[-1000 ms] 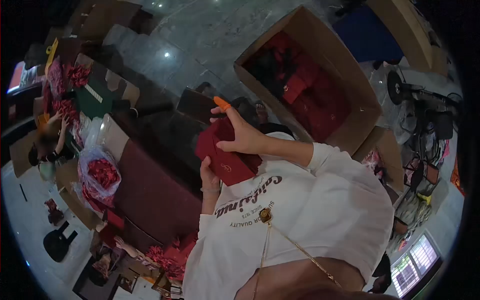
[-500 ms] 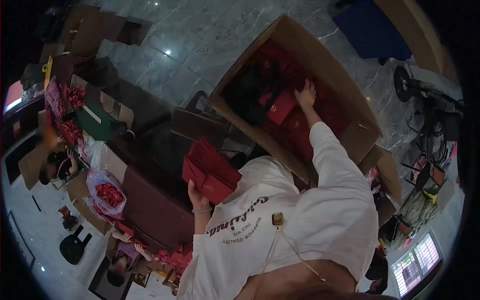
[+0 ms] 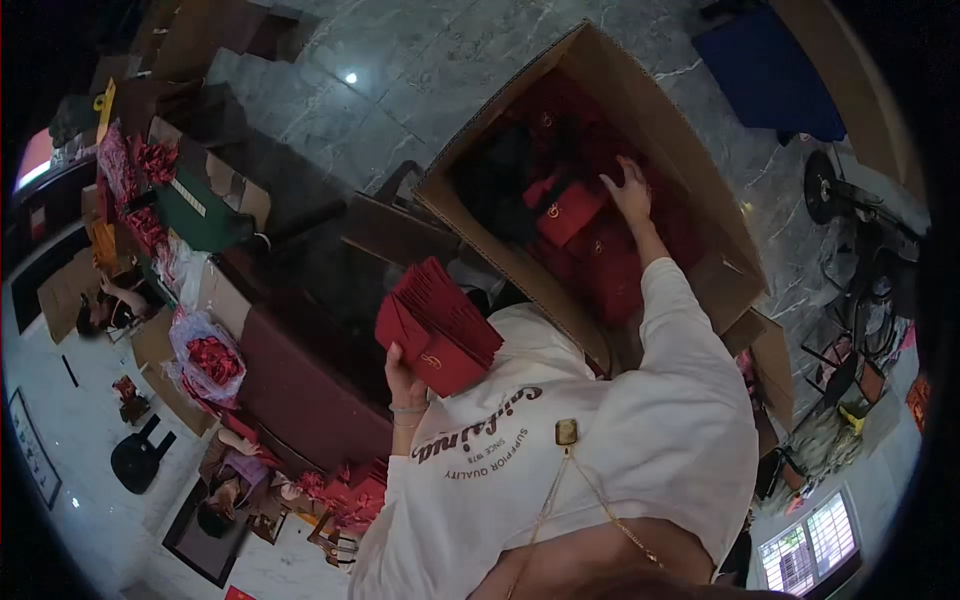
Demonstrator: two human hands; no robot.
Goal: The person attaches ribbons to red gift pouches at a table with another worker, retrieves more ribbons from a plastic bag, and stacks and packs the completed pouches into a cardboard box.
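Observation:
My left hand (image 3: 402, 378) is closed on the lower edge of a fanned stack of red packets (image 3: 440, 325). Their front bears a gold emblem, and the stack is close to my chest. Inside a large cardboard box (image 3: 705, 140), several more red packets (image 3: 605, 265) lie in a pile. My right hand (image 3: 630, 192) is over this pile with fingers apart and nothing in them. Just beside it sits a brighter red packet (image 3: 568, 215) with a gold emblem and a dark strip along its upper side. The box's left inner part is dark and hard to make out.
To the left stands a long table with a dark red cover (image 3: 300, 345), bearing plastic-wrapped red material (image 3: 212, 362). A brown chair (image 3: 400, 225) is beside the box. Other people (image 3: 225, 505) sit at the far left. A blue panel (image 3: 768, 75) is at upper right.
My right hand has lifted slightly off the red packet in the box and its fingers have spread. The left hand's stack is tilted a little more toward view.

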